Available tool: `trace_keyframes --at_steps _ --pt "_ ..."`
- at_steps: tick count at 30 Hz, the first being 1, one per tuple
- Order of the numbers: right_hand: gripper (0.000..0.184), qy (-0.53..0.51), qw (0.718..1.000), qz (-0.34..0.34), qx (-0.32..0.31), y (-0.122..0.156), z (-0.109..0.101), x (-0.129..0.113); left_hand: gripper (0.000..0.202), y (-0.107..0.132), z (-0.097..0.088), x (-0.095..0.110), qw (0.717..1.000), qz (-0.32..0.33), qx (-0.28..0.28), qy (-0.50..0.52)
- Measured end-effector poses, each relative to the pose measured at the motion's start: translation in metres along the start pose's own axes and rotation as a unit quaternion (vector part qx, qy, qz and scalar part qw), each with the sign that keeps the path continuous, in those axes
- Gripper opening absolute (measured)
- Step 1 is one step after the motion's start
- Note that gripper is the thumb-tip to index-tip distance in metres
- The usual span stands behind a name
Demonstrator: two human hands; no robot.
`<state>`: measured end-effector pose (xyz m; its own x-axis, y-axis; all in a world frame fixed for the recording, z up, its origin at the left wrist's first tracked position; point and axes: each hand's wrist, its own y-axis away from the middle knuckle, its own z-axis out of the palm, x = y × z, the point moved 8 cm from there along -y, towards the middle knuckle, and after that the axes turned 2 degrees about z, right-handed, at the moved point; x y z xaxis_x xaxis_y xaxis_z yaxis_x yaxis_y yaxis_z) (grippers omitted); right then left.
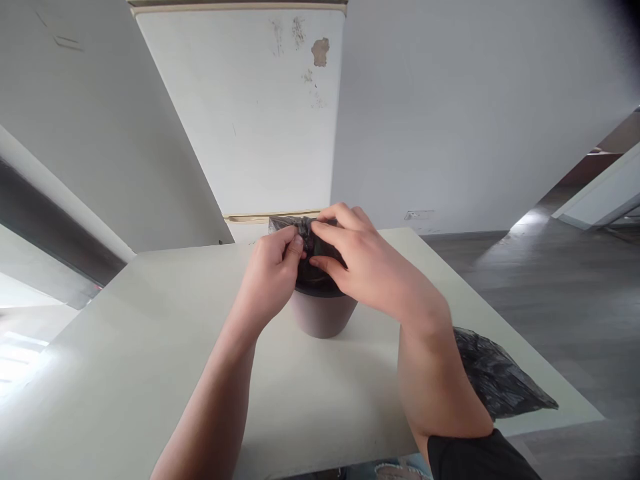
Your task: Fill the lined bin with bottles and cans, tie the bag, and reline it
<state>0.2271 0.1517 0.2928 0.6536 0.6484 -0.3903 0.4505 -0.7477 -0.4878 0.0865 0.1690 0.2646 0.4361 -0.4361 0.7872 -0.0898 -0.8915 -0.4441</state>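
A black plastic bag (pixel 286 223) is gathered in a bunch above a small pinkish-grey bin (pixel 324 316) that stands upright on the table. My left hand (pixel 277 267) pinches the bunched plastic between thumb and curled fingers. From the other side, my right hand (pixel 357 250) curves around the bag, its index fingertip and thumb at the bunch with a gap between them. Dark plastic also shows at the bin's mouth; my hands hide much of the rim. A second black plastic bag (pixel 500 377) lies flattened on the table beside my right forearm, which covers part of it.
The pale table (pixel 165 347) has its right edge beyond the flat bag. Behind it stands a white refrigerator (pixel 250 113) with scuffed patches, against a grey wall (pixel 450 100). Grey wood-look floor (pixel 505 280) extends on the right. A wall socket (pixel 419 215) sits low behind the table.
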Motion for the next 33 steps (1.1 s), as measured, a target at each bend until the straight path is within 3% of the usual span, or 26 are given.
trace_keyframes --at_steps 3,7,14,21,26,33 --pt "0.026 -0.015 1.0 -0.027 -0.005 -0.002 0.002 -0.004 0.033 0.0 -0.001 -0.001 1.0 -0.013 -0.017 0.01" --pt "0.017 -0.04 0.998 -0.031 0.024 -0.006 -0.005 0.0 0.032 0.002 -0.001 0.004 0.999 -0.008 -0.037 0.018" --pt "0.019 -0.061 0.998 -0.005 0.035 -0.001 -0.017 0.004 0.009 0.006 -0.015 0.005 0.996 -0.022 0.039 0.071" --pt "0.021 -0.05 0.997 0.051 0.001 0.003 -0.017 0.018 0.019 0.005 -0.022 0.002 0.982 -0.018 0.112 0.15" --pt "0.027 -0.014 0.997 0.072 -0.015 0.002 -0.012 0.029 0.014 0.003 -0.028 -0.01 0.977 -0.012 0.169 0.132" --pt "0.016 -0.034 0.996 0.077 0.007 0.001 -0.015 0.022 0.011 0.005 -0.029 -0.002 0.983 -0.008 0.167 0.07"
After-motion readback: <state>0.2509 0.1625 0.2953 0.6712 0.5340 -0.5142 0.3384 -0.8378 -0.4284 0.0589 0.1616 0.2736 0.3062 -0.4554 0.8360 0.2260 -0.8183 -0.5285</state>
